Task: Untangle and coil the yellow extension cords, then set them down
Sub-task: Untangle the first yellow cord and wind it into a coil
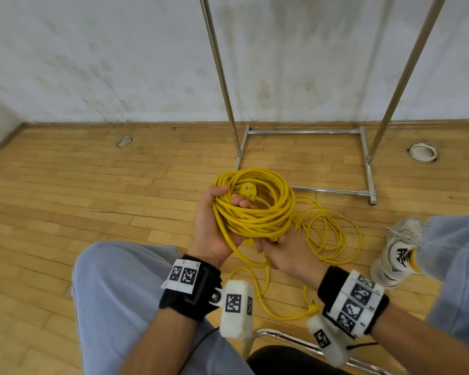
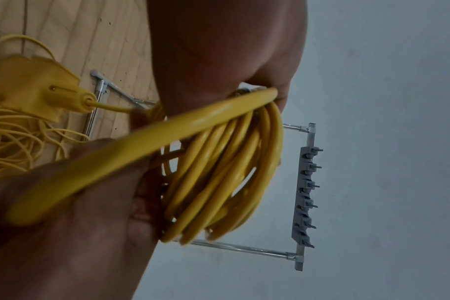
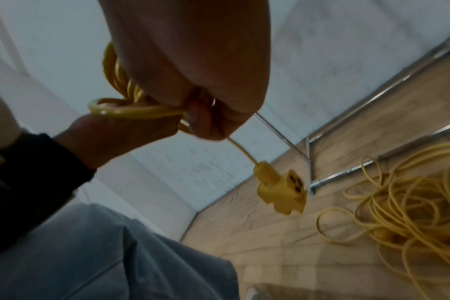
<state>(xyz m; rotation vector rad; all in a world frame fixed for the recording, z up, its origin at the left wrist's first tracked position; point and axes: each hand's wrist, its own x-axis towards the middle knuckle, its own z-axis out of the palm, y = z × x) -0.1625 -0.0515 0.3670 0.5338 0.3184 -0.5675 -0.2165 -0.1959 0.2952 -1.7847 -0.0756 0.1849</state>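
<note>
Seated person, knees apart, hands raised above a pale wood-strip floor (image 1: 65,185).

Left hand (image 1: 214,226): palm up, fingers curled over the near-left arc of a thick coil of glossy yellow extension cord (image 1: 255,209). Many turns are bunched together and pass through the closed grip; the thumb lies over the top of the bundle.

The coil is a ring held in the air between the knees, lying roughly flat with its far edge tipped up. Its longer dimension runs from near-left to far-right in the head view.

Right hand (image 1: 287,255): at the near-right edge of the coil, fingers bent in and pinching cord there. The wrist view shows the fingers closed tight on a strand. Which strand it is cannot be told.

Yellow moulded socket end (image 1: 248,192) shows inside the ring. In the right wrist view it hangs on a short tail of cord below the right hand, slotted face turned towards the floor and away from the person.

Loose yellow cord loops (image 1: 333,234) lie sprawled on the floor to the right of the coil, and more cord trails under the hands.

Chrome tube garment rack (image 1: 303,132) stands beyond, against a scuffed white wall (image 1: 106,63). White trainer (image 1: 398,247) at right. Light grey trousers (image 1: 114,288) cover both legs.
</note>
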